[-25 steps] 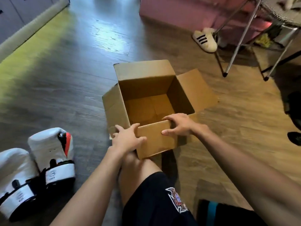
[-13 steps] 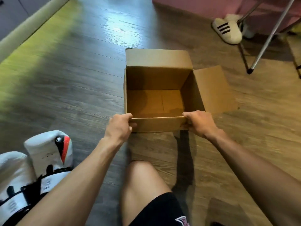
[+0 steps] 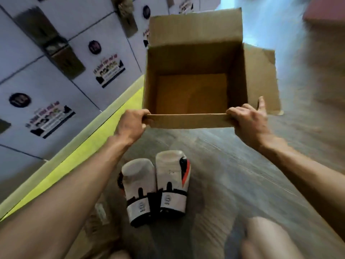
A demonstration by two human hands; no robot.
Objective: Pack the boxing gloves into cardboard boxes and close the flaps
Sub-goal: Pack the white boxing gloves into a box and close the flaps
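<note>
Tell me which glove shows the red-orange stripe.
The right-hand glove of the pair: a red-orange stripe runs along its right edge. The left glove beside it looks just white and black.

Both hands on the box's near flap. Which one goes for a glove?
Left, likely. The gloves lie on the floor on the left side, much nearer the left hand than the right hand, which can steady the box.

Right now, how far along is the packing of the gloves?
Done: the box is open and empty. In hand: the left hand and the right hand grip its near edge. Left: the gloves lie on the floor; packing them and closing the flaps is not yet done.
</note>
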